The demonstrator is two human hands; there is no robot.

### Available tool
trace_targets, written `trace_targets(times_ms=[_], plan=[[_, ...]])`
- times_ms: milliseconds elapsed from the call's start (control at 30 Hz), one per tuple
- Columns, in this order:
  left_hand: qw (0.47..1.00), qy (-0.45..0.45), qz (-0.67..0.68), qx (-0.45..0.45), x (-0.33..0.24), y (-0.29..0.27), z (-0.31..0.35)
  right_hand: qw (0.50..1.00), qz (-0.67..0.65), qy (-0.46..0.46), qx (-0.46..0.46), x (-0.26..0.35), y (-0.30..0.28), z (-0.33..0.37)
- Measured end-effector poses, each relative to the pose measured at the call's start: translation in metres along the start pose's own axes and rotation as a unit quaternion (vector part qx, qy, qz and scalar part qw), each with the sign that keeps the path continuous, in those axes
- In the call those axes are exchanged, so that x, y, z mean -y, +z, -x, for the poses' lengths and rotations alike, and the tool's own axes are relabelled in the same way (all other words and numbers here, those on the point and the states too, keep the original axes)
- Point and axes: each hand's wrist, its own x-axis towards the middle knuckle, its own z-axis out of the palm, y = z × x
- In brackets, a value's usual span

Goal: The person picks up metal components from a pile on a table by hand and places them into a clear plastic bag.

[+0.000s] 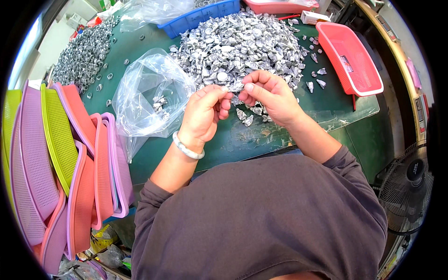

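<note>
My left hand (204, 108), with a pale bangle (187, 148) at its wrist, is closed in a pinch. My right hand (273, 97) pinches from the other side. Between the fingertips of both is a small silver metal piece (236, 87), mostly covered by the fingers. Just beyond the hands rises a big heap of crumpled silver metal pieces (238, 44). Several loose metal pieces (246, 119) lie on the green tabletop (224, 144) under my hands. Beside my left hand a clear plastic bag (140, 100) lies open, with a few silver pieces in it.
Grey metal rings (84, 56) are piled at the far left. A blue tray (200, 17) stands behind the heap, and a red basket (345, 56) sits at the right table edge. Stacked colourful baskets (60, 135) crowd the left side. A fan (406, 186) stands at right.
</note>
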Motion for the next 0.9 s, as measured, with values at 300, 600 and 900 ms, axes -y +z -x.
trace_targets(times_ms=[300, 600, 900], plan=[[1.000, -0.004, -0.013, -0.008, 0.0017, -0.0011, -0.0005, 1.000, 0.009, 0.004, 0.001, -0.0016, 0.0001, 0.0012], [0.998, 0.040, -0.052, -0.009, 0.0067, -0.0016, 0.0004, 1.000, 0.014, 0.009, -0.008, -0.0023, -0.0003, 0.0037], [0.996, 0.052, -0.069, 0.000, 0.0088, -0.0024, 0.0024, 1.000, 0.008, 0.006, -0.003, -0.0032, -0.0013, 0.0051]])
